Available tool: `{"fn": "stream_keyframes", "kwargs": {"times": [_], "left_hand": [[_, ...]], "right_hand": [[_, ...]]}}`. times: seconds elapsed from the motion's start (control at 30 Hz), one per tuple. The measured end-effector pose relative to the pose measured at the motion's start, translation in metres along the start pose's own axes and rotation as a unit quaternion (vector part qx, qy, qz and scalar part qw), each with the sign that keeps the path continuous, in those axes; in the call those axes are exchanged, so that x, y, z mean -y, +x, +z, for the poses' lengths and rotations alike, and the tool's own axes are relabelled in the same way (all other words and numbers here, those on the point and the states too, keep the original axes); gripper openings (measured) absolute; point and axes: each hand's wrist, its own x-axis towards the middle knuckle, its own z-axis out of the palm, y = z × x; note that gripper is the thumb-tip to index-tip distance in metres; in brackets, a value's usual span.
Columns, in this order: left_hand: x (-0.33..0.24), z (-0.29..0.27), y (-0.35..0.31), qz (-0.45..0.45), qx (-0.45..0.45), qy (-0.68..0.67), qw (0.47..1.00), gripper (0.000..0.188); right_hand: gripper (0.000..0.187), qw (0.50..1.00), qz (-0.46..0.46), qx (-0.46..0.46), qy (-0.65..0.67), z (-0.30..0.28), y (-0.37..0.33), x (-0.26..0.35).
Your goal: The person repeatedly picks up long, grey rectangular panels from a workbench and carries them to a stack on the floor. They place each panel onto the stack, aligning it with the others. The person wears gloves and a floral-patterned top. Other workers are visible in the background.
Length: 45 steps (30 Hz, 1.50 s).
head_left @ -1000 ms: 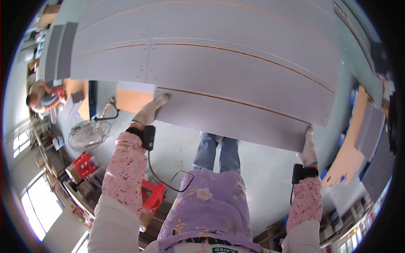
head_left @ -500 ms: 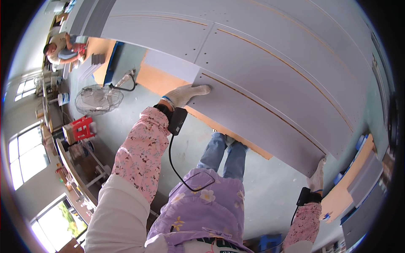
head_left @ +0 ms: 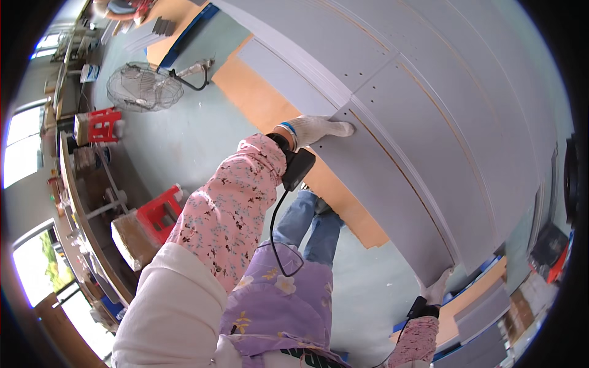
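A long grey panel (head_left: 380,184) with a narrow brown groove and small dark holes lies along the near side of a stack of similar panels. My left hand (head_left: 322,127), in a white knit glove, grips its left end, thumb on top and the other fingers hidden below the edge. At the far right end my right hand (head_left: 434,288), also gloved, holds the corner; its fingers are mostly hidden behind the panel. Beyond this panel lie more grey grooved panels (head_left: 454,122). Whether the held panel rests on those below cannot be seen.
A tan board (head_left: 251,86) sticks out under the stack near my legs. To the left stand a wire-caged fan (head_left: 144,87), red stools (head_left: 161,214) and a long bench (head_left: 92,227). Another person (head_left: 126,9) is at the upper left. More boards (head_left: 485,306) lie at the lower right.
My view has turned, so the panels appear more steeply slanted and the fan and stools have shifted. Both hands stay at the ends of the same panel.
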Motion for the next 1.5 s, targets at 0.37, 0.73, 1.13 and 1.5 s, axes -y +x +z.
{"fn": "stream_keyframes", "kwargs": {"times": [0.37, 0.73, 1.13, 1.5], "left_hand": [[0.002, -0.002, -0.022, -0.004, -0.091, 0.193, 0.977, 0.100], [0.013, -0.002, -0.005, 0.010, -0.051, 0.143, 0.988, 0.083], [0.010, -0.003, -0.006, 0.002, -0.047, 0.136, 0.990, 0.077], [0.041, 0.031, -0.033, 0.059, -0.207, -0.268, 0.939, 0.095]], "right_hand": [[0.092, 0.982, 0.022, -0.085, -0.166, 0.004, -0.015, 0.012], [0.064, 0.956, 0.046, -0.245, 0.153, 0.015, 0.004, -0.005], [0.057, 0.956, 0.040, -0.255, 0.137, 0.013, 0.004, -0.004], [0.066, 0.971, 0.033, -0.211, 0.110, 0.011, -0.004, -0.004]]}}
